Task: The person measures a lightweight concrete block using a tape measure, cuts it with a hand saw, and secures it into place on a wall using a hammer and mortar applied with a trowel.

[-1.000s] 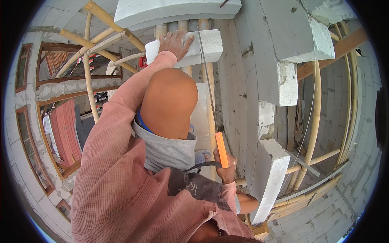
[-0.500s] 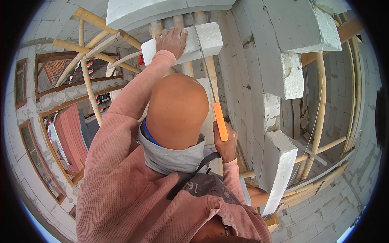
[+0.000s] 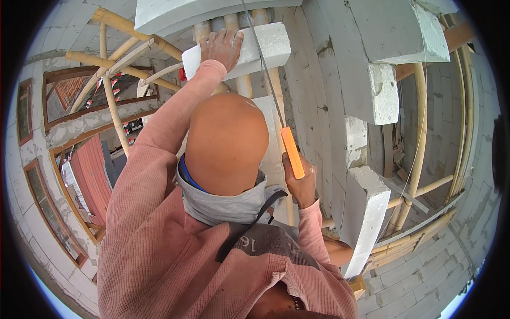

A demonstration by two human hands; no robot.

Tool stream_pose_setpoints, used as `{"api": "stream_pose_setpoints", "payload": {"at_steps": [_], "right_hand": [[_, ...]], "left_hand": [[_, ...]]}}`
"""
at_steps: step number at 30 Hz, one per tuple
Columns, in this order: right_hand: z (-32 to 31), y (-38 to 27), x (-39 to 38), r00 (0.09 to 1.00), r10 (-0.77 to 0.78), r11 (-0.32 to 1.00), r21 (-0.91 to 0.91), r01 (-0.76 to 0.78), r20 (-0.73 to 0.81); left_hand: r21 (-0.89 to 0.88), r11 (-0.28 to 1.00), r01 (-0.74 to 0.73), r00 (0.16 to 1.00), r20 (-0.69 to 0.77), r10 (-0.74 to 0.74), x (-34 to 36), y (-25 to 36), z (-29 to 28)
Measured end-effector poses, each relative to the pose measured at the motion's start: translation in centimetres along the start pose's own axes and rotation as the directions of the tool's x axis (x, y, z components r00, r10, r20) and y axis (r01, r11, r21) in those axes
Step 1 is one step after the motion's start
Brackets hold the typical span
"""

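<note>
Presently resting the left hand (image 3: 222, 50), with fingers slightly spread, on the left part of a white block (image 3: 247, 59) at the upper middle of the frame, over bamboo poles (image 3: 244, 85). Gripping an orange-handled saw (image 3: 292, 152) in the tightly curled right hand (image 3: 301, 175), right of centre, with its blade slanting up across the block toward the top edge.

The white oblong block (image 3: 248, 54) lies crosswise at upper centre, its right end slightly higher in the frame. The saw (image 3: 273, 91) slants over its right half, narrow dark blade reaching the top edge (any cut is unclear), orange handle (image 3: 293, 153) right of centre.
</note>
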State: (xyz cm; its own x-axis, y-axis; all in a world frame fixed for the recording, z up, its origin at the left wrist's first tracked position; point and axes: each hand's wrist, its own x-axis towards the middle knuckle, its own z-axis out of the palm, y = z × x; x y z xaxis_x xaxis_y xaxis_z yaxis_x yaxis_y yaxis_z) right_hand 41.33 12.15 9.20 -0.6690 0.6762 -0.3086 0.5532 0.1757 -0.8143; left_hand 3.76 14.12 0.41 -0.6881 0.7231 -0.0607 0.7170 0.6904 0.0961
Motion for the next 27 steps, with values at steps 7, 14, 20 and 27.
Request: {"api": "stream_pose_setpoints", "payload": {"at_steps": [7, 14, 20, 27], "right_hand": [[-1.0, 2.0, -9.2, 0.997, 0.043, 0.999, -0.024, -0.045, -0.066], [2.4, -1.4, 2.3, 0.988, -0.061, 0.994, 0.079, 0.073, -0.145], [-0.7, 1.9, -10.1, 0.993, 0.023, 0.999, 0.041, -0.018, -0.114], [2.3, -0.3, 0.2, 0.995, -0.011, 0.999, 0.040, 0.015, -0.102]], "left_hand": [[0.019, 0.999, 0.032, 0.998, -0.046, -0.031, 0.0, -0.6, -0.9], [-0.006, 1.000, 0.007, 1.000, 0.014, -0.007, -0.3, 0.6, -0.7], [0.039, 0.998, 0.053, 0.998, 0.024, -0.054, -0.4, 0.2, -1.8], [-0.005, 1.000, 0.007, 1.000, 0.012, -0.007, 0.2, 0.9, -0.8]]}}
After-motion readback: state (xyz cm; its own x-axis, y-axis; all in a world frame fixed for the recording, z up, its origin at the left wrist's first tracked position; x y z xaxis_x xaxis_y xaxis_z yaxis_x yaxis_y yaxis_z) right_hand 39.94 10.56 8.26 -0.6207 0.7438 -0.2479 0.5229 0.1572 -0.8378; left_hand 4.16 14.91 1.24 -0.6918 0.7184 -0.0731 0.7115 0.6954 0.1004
